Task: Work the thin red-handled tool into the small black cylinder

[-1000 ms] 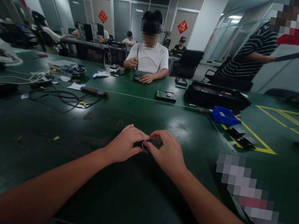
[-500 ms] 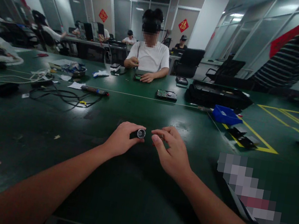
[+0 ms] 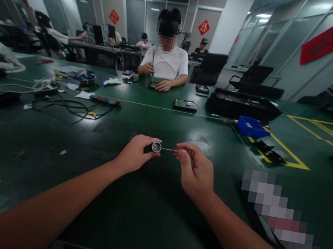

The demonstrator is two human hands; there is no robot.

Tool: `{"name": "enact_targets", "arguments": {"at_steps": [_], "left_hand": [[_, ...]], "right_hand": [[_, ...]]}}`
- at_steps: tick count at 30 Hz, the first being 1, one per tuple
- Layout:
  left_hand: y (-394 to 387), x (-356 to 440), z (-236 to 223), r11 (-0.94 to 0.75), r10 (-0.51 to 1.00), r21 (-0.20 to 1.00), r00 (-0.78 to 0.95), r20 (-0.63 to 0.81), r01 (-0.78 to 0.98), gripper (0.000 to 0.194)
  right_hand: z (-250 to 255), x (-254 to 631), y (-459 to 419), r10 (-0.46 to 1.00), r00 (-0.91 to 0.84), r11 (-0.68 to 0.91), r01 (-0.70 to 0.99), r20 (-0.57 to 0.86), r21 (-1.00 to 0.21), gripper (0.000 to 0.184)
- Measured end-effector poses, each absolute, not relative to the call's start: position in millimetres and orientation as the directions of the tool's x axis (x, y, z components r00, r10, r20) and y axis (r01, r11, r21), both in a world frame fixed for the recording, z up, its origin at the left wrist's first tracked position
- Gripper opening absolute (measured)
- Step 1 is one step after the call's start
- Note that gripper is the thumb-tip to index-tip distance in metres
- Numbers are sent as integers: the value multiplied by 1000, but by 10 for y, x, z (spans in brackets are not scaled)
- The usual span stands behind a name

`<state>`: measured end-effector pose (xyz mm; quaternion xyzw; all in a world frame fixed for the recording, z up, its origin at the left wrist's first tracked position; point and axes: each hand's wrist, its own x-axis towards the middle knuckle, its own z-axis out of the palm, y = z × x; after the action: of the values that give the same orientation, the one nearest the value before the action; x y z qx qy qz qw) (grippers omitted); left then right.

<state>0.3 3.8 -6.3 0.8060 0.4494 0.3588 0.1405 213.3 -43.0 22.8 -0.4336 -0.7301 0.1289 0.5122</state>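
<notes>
Over the green table, my left hand [image 3: 135, 153] pinches a short black cylinder [image 3: 156, 147] between thumb and fingertips. The cylinder's round end faces me, with a silvery rim and small details inside that are too small to name. To its right, my right hand [image 3: 197, 168] is closed at the fingertips on a thin pale rod with a red end [image 3: 167, 149]. The rod lies level and its left tip reaches the front of the cylinder; whether it touches or enters it I cannot tell. Some small brownish bits show between the right fingers.
Across the table [image 3: 122, 228] a person in a white shirt [image 3: 166, 64] works on a small green board. A circuit-board device [image 3: 185, 105], a black tray [image 3: 243, 106] and a blue bin [image 3: 253, 127] lie ahead. Cables [image 3: 69, 107] and a pen-like tool [image 3: 105, 100] are left, a blurred-out flat item [image 3: 279, 217] right.
My right hand has shifted slightly right and turned, and the thin rod with the red end now shows between the hands. The left hand barely moved. A striped-shirted person at right moved back.
</notes>
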Motion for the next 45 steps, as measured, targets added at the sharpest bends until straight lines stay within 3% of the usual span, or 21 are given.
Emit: {"name": "enact_targets", "arguments": {"at_steps": [11,16,21,27,29,33,38,40,42,45], "left_hand": [[27,14,-39,-581,808,535,354,471,614,35],[29,8,-45,-575,811,535,346,471,619,37],[50,-6,-68,-597,793,518,353,496,613,37],[54,-13,-71,-635,761,469,391,518,614,37],[51,-12,-69,-642,757,460,411,508,614,37],[56,-14,-71,-627,770,465,407,492,625,36],[62,-13,-67,-622,774,471,401,490,625,35],[53,-8,-58,-621,775,472,401,488,626,35],[43,-3,-48,-615,779,473,392,490,631,36],[34,-2,-39,-609,782,484,373,500,628,37]], "right_hand": [[248,2135,-398,805,-51,520,540,591,-662,22],[246,2142,-416,805,-131,548,537,578,-642,22],[288,2142,-413,782,-100,530,627,616,-571,22],[283,2173,-366,742,-69,475,757,667,-449,49],[268,2173,-360,738,-76,482,754,670,-445,45],[268,2158,-377,742,-174,574,664,647,-479,16],[312,2154,-430,732,-324,651,590,599,-478,16],[308,2151,-443,748,-297,636,576,593,-514,18],[282,2138,-439,794,-193,582,516,576,-628,18],[218,2111,-384,874,-15,469,282,485,-837,22]]}}
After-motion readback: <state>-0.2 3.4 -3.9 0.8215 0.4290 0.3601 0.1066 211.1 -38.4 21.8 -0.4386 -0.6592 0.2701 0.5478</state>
